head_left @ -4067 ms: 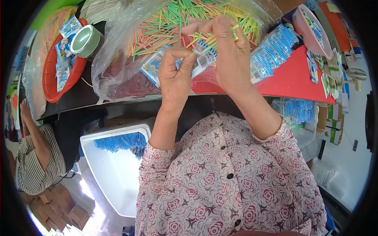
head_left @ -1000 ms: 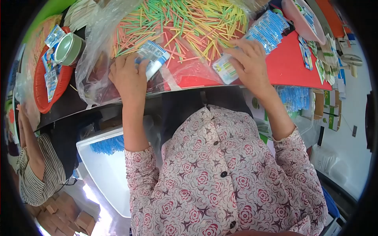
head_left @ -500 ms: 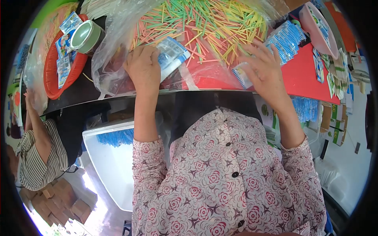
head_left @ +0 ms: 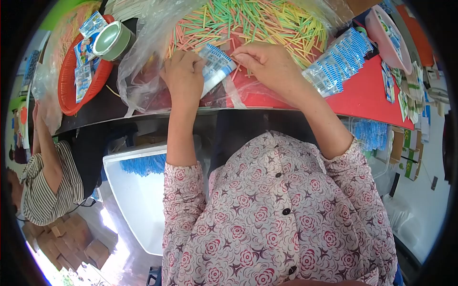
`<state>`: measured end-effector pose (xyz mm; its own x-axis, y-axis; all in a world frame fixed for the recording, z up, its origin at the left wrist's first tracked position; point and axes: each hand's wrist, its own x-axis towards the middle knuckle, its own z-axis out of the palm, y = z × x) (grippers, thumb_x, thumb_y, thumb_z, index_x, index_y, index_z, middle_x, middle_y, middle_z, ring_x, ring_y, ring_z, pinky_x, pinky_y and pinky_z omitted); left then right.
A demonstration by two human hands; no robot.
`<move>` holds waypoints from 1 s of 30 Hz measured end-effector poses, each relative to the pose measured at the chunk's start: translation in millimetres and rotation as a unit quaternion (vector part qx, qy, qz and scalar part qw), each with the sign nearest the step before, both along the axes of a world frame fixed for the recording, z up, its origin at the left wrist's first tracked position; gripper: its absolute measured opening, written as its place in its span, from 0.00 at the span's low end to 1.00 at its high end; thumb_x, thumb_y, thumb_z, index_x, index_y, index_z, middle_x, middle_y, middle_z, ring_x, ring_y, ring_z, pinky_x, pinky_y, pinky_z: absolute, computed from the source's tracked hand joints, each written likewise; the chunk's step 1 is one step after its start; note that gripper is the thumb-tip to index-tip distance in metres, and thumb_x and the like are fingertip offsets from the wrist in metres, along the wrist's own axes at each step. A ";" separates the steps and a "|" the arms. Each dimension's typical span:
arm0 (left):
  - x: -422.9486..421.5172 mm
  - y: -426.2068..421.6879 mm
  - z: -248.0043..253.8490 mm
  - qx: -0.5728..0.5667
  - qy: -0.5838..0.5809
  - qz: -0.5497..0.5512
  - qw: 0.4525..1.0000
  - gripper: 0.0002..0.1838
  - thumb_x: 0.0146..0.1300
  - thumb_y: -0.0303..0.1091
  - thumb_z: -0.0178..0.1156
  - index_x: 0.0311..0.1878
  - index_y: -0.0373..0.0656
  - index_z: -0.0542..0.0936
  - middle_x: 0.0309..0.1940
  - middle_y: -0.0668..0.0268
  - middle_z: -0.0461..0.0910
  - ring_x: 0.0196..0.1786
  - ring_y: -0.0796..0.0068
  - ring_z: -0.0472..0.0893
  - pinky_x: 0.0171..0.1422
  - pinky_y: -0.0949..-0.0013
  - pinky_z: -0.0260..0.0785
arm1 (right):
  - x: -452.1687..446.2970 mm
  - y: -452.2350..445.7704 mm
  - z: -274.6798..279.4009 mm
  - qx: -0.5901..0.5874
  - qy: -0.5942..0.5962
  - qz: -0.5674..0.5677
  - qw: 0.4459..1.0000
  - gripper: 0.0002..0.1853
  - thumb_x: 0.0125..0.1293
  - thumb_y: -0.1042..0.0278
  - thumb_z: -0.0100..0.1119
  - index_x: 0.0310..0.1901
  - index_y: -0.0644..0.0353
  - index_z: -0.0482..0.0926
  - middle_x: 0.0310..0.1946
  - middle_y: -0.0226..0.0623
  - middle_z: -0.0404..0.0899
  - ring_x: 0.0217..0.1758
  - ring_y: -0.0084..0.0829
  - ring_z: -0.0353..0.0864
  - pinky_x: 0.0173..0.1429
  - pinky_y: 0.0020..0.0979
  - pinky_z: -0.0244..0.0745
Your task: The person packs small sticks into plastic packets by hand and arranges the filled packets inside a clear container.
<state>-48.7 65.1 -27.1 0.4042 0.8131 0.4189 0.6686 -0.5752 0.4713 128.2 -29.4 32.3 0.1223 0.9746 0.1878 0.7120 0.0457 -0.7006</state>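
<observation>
A blue-and-white packet (head_left: 215, 66) lies on the clear plastic at the near side of the stick pile. My left hand (head_left: 183, 74) rests at its left edge, fingers curled down, and their tips are partly hidden. My right hand (head_left: 267, 64) is at the packet's upper right corner, with thumb and index finger pinched together; what they hold, if anything, is too small to tell. Beyond both hands spreads a pile of green, pink and yellow sticks (head_left: 248, 21). Right of my right hand, a row of overlapping blue packets (head_left: 339, 59) lies on the red surface (head_left: 367, 97).
At left, a red basket (head_left: 69, 90) holds packets, with a green-white tub (head_left: 112, 42) beside it. A white bin (head_left: 138, 205) with blue packets stands below the table edge. A pink basin (head_left: 386, 38) is at the right. Another person in a striped top (head_left: 55, 186) is at far left.
My right hand has moved left from the row of packets to the single packet, its thumb and index finger closing. The small packet formerly beneath it now lies with the row. My left hand stays near the single packet.
</observation>
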 end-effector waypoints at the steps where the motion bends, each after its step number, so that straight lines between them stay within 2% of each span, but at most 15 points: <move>1: 0.2 1.6 0.2 0.002 -0.002 -0.002 1.000 0.05 0.53 0.31 0.65 0.32 0.47 0.79 0.38 0.69 0.77 0.49 0.61 0.73 0.56 0.54 0.57 | 1.3 -0.3 -0.2 0.002 -0.002 -0.002 1.000 0.14 0.66 0.61 0.57 0.44 0.62 0.81 0.32 0.38 0.83 0.30 0.25 0.79 0.39 0.27 0.73; 5: -2.6 -4.7 8.8 0.061 -0.092 -0.018 0.994 0.05 0.52 0.29 0.65 0.31 0.48 0.79 0.42 0.68 0.77 0.51 0.62 0.73 0.56 0.55 0.57 | -5.8 3.6 1.3 -0.057 0.065 -0.052 0.995 0.14 0.66 0.61 0.58 0.43 0.63 0.82 0.30 0.34 0.82 0.29 0.21 0.76 0.37 0.25 0.72; 8: 2.2 -19.3 25.0 0.161 -0.097 -0.072 0.980 0.05 0.52 0.28 0.65 0.31 0.48 0.79 0.45 0.67 0.77 0.51 0.62 0.74 0.59 0.57 0.57 | -18.0 13.4 -2.4 0.012 0.147 -0.038 0.988 0.13 0.66 0.62 0.58 0.42 0.64 0.82 0.28 0.28 0.80 0.28 0.15 0.73 0.34 0.23 0.71; 9: 2.1 -22.6 26.6 0.162 -0.098 -0.073 0.979 0.05 0.52 0.28 0.65 0.31 0.48 0.79 0.45 0.67 0.77 0.51 0.62 0.74 0.59 0.57 0.57 | -17.7 13.3 0.9 0.013 0.147 -0.038 0.988 0.13 0.66 0.62 0.58 0.42 0.64 0.82 0.28 0.28 0.80 0.28 0.15 0.73 0.34 0.23 0.71; 12: 2.6 -31.3 28.6 0.117 -0.098 -0.082 0.985 0.08 0.53 0.28 0.65 0.37 0.46 0.80 0.48 0.64 0.76 0.53 0.61 0.74 0.60 0.60 0.59 | -15.2 11.2 12.0 -0.101 0.231 -0.064 0.966 0.11 0.66 0.64 0.59 0.43 0.63 0.81 0.28 0.24 0.79 0.29 0.12 0.72 0.34 0.21 0.70; 13: 4.5 -34.8 30.8 0.115 -0.099 -0.084 0.985 0.08 0.53 0.28 0.65 0.37 0.46 0.80 0.48 0.64 0.76 0.53 0.61 0.74 0.60 0.60 0.59 | -13.7 9.3 9.7 -0.102 0.231 -0.066 0.965 0.11 0.66 0.64 0.59 0.43 0.63 0.81 0.28 0.24 0.79 0.29 0.12 0.72 0.34 0.21 0.70; 16: 12.1 -41.5 45.0 -0.087 -0.299 -0.076 0.947 0.13 0.56 0.27 0.65 0.45 0.42 0.78 0.46 0.65 0.77 0.51 0.70 0.75 0.57 0.66 0.64 | -7.4 3.1 -3.2 -0.056 0.271 -0.078 0.958 0.10 0.65 0.66 0.60 0.42 0.62 0.82 0.28 0.22 0.78 0.29 0.11 0.71 0.35 0.18 0.70; 17: 12.0 -42.4 46.7 -0.088 -0.300 -0.078 0.947 0.13 0.56 0.27 0.65 0.45 0.42 0.78 0.46 0.65 0.77 0.51 0.70 0.75 0.57 0.66 0.64 | -6.1 1.7 -5.8 -0.056 0.269 -0.080 0.958 0.10 0.65 0.66 0.60 0.42 0.62 0.82 0.28 0.22 0.78 0.29 0.11 0.71 0.35 0.18 0.70; 18: 11.2 -43.1 48.1 -0.198 -0.351 -0.089 0.911 0.14 0.57 0.26 0.64 0.47 0.41 0.77 0.46 0.65 0.77 0.49 0.73 0.75 0.54 0.69 0.65 | -5.9 0.4 -7.0 -0.040 0.302 -0.066 0.950 0.10 0.65 0.66 0.60 0.42 0.62 0.82 0.28 0.22 0.78 0.29 0.11 0.71 0.35 0.18 0.70; 20: 9.7 -43.3 49.3 -0.407 -0.436 -0.107 0.796 0.15 0.58 0.25 0.63 0.49 0.38 0.76 0.45 0.67 0.77 0.46 0.79 0.75 0.50 0.74 0.67 | -6.6 -1.4 -7.0 -0.009 0.367 -0.036 0.930 0.09 0.64 0.66 0.61 0.42 0.62 0.82 0.28 0.23 0.78 0.30 0.11 0.71 0.34 0.18 0.70; 21: 9.3 -42.3 47.7 -0.407 -0.435 -0.108 0.796 0.15 0.58 0.25 0.63 0.49 0.38 0.76 0.45 0.67 0.77 0.46 0.79 0.75 0.50 0.74 0.67 | -6.4 -2.4 -7.0 -0.008 0.367 -0.037 0.930 0.09 0.64 0.66 0.61 0.42 0.62 0.82 0.28 0.23 0.78 0.30 0.11 0.71 0.34 0.18 0.70; 24: 9.5 -41.1 35.6 -0.352 -0.414 -0.141 0.828 0.14 0.60 0.25 0.62 0.50 0.39 0.76 0.44 0.69 0.77 0.42 0.85 0.74 0.46 0.79 0.67 | -7.3 -5.6 0.1 -0.030 0.258 -0.035 0.965 0.10 0.64 0.65 0.61 0.40 0.63 0.82 0.25 0.22 0.77 0.28 0.12 0.72 0.31 0.19 0.69; 28: 14.4 -41.4 26.6 -0.369 -0.424 -0.141 0.815 0.14 0.62 0.26 0.62 0.51 0.39 0.76 0.42 0.69 0.77 0.41 0.85 0.74 0.44 0.80 0.67 | -6.0 -3.2 -1.4 -0.056 0.217 -0.079 0.971 0.11 0.64 0.62 0.62 0.38 0.61 0.83 0.21 0.23 0.77 0.25 0.13 0.72 0.29 0.20 0.68; 30: 14.9 -42.0 29.7 -0.383 -0.418 -0.140 0.812 0.14 0.62 0.27 0.62 0.51 0.39 0.76 0.41 0.69 0.78 0.40 0.85 0.74 0.44 0.80 0.67 | -7.7 -1.1 -3.2 -0.028 0.199 -0.084 0.976 0.11 0.64 0.61 0.62 0.38 0.61 0.83 0.20 0.24 0.76 0.24 0.14 0.71 0.28 0.21 0.67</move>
